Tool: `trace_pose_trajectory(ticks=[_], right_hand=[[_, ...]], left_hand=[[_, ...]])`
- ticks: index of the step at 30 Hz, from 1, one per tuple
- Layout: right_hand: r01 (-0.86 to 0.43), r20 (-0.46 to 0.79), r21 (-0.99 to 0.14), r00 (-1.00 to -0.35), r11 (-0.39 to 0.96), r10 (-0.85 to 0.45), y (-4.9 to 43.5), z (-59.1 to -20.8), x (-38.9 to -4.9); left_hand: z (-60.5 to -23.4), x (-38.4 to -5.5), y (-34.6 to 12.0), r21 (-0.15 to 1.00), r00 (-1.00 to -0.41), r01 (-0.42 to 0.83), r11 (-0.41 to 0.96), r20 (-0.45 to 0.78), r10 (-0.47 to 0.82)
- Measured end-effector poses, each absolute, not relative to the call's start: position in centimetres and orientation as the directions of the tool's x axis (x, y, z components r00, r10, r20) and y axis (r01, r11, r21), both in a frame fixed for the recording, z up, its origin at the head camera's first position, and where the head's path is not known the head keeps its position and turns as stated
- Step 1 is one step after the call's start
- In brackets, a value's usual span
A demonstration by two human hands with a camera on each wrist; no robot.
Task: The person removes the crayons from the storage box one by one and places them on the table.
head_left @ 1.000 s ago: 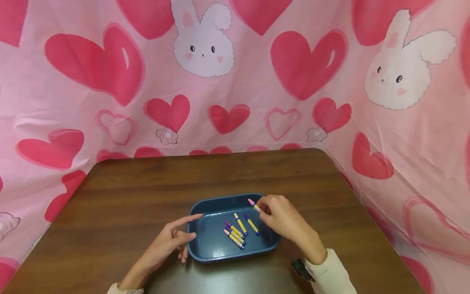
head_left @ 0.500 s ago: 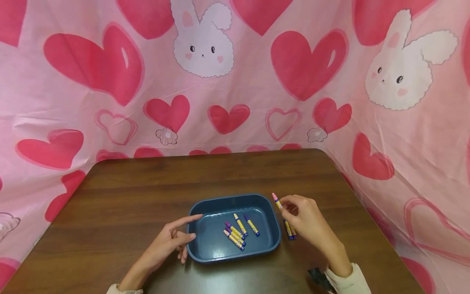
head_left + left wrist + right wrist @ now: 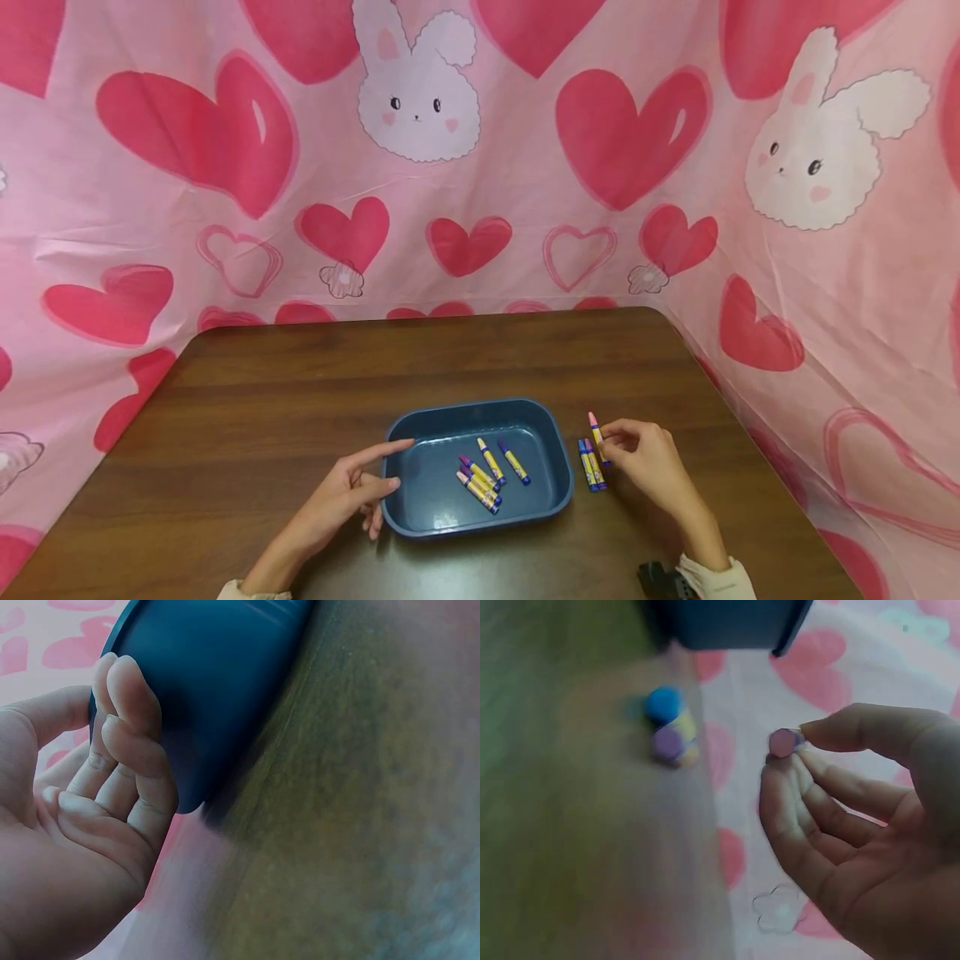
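My right hand (image 3: 647,454) pinches a pink-tipped crayon (image 3: 596,428) between thumb and fingers, right of the tray; the right wrist view shows its pink end (image 3: 782,742). Close beside it on the table, a blue crayon (image 3: 587,467) and a purplish-pink crayon (image 3: 596,469) lie side by side. My left hand (image 3: 348,487) holds the left wall of a dark blue tray (image 3: 480,407), index finger and thumb over the rim, other fingers outside. Several yellow-wrapped crayons lie on the tray floor, among them a cream-tipped crayon (image 3: 491,461), a dark purple crayon (image 3: 515,463) and a peach-tipped crayon (image 3: 477,492).
The brown wooden table (image 3: 330,367) reaches back to a pink cloth (image 3: 525,183) printed with hearts and rabbits. The cloth also hangs along both sides. A black strap piece (image 3: 663,581) sits at my right wrist.
My right hand has carried the pink crayon from over the tray's right end rightward and down beside the two crayons on the table. My left hand and the tray have stayed put.
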State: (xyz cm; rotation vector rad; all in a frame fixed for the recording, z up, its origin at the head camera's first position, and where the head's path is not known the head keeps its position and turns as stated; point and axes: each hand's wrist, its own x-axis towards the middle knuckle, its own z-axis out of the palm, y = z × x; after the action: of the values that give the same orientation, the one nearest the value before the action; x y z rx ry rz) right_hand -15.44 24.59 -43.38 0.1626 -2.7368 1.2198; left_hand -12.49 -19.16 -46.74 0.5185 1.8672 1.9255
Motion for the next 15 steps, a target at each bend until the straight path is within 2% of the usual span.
trace_pose_trajectory(ticks=[7,15], right_hand=[[-0.037,0.028,-0.766,-0.999,0.641,-0.024,25.7,-45.1,-15.6],[-0.047,-0.005,-0.767,-0.997,0.64,-0.08,26.0,-45.7,-15.5]], left_hand=[[-46.9,-12.6,-19.1,1.0,-0.846,-0.027,-0.008,-0.018,0.533],[-47.2,-12.6,-19.2,1.0,-0.839,-0.01,-0.029,0.007,0.544]])
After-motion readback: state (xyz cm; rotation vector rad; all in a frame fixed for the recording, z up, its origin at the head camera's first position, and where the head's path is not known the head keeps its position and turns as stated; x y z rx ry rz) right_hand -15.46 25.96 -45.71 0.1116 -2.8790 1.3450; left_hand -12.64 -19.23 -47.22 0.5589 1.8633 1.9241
